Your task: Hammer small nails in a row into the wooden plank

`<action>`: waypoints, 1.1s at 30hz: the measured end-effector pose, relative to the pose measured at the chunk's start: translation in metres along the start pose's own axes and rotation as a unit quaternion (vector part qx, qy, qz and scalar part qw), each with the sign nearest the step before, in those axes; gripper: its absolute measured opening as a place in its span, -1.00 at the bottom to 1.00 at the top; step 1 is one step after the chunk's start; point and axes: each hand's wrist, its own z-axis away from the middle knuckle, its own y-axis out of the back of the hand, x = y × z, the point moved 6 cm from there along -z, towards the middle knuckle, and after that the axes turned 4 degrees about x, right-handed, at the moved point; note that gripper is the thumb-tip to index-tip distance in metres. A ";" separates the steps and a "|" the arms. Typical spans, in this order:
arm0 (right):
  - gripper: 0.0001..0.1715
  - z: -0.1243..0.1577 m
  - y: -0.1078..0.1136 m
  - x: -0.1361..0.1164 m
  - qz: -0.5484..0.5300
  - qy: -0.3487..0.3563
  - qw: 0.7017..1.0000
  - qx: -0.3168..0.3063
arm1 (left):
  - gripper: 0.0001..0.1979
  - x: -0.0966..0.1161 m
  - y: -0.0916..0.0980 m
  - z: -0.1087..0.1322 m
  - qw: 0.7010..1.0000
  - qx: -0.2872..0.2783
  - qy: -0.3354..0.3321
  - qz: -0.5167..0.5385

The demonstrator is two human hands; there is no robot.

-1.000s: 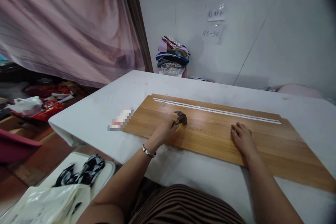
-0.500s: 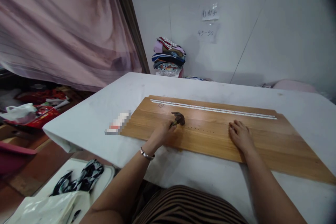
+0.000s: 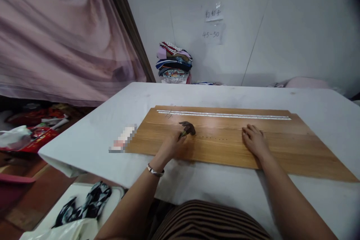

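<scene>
A claw hammer (image 3: 189, 128) is in my left hand (image 3: 171, 144), the fingers wrapped round its handle. Its head is low over the wooden board (image 3: 225, 153), at the left end of a row of small dark nails (image 3: 211, 137); whether it touches one there I cannot tell. My right hand (image 3: 255, 139) lies palm down on the board, right of the row, its fingers stretched out and slightly bent. Two white strips with markings (image 3: 225, 115) run along the far side of the board. Several thin loose nails (image 3: 168, 114) lie near the strips' left end.
The board is on a white-covered table (image 3: 112, 112). A blurred-out item (image 3: 123, 138) lies at the board's left edge. Folded clothes (image 3: 174, 62) are piled beyond the table. A white stool (image 3: 75, 191) with a patterned cloth (image 3: 92, 200) is at my lower left.
The view has shifted, so the board and both hands appear slightly displaced. The hammer stays low at the left end of the row, and my right hand remains on the board.
</scene>
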 end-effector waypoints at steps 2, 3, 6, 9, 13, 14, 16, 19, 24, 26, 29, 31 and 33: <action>-0.52 0.000 0.000 0.000 -0.004 -0.002 1.000 0.003 | -0.74 0.001 0.001 0.000 1.000 0.000 -0.003 0.004; -0.52 0.000 0.001 -0.001 -0.005 -0.003 1.000 0.005 | -0.74 0.001 0.002 0.001 1.000 0.000 -0.006 0.007; -0.54 0.000 0.002 -0.002 -0.010 -0.003 1.000 0.010 | -0.73 0.004 0.006 0.001 1.000 0.005 -0.014 0.014; -0.54 0.000 0.004 -0.004 -0.013 0.000 1.000 0.013 | -0.72 0.004 0.007 0.001 1.000 0.012 -0.016 0.017; -0.55 0.000 0.004 -0.004 -0.017 0.004 1.000 0.017 | -0.73 0.003 0.002 -0.001 1.000 -0.005 -0.007 0.007; -0.56 0.000 0.004 -0.004 -0.018 0.006 1.000 0.017 | -0.73 0.003 0.001 -0.001 1.000 -0.007 -0.006 0.004; -0.55 0.000 0.004 -0.004 -0.018 0.006 1.000 0.016 | -0.74 0.002 0.001 -0.001 1.000 -0.006 -0.004 0.001; -0.54 0.000 0.003 -0.003 -0.017 0.002 1.000 0.014 | -0.74 0.003 0.002 0.000 1.000 -0.007 -0.006 0.010; -0.52 0.000 0.002 -0.002 -0.014 -0.002 1.000 0.011 | -0.72 0.003 0.005 0.003 1.000 0.000 0.001 0.017; -0.54 0.000 0.002 -0.001 -0.014 -0.001 1.000 0.013 | -0.71 0.003 0.005 0.003 1.000 0.000 -0.005 0.017; -0.54 0.000 0.002 -0.002 -0.012 0.002 1.000 0.015 | -0.73 0.003 0.001 0.002 1.000 -0.006 -0.008 0.007; -0.53 0.000 0.002 -0.002 -0.011 0.000 1.000 0.012 | -0.74 0.002 0.000 0.001 1.000 -0.005 -0.003 -0.003; -0.53 0.000 0.002 -0.002 -0.013 0.000 1.000 0.010 | -0.73 0.001 0.000 0.001 1.000 -0.002 -0.001 -0.005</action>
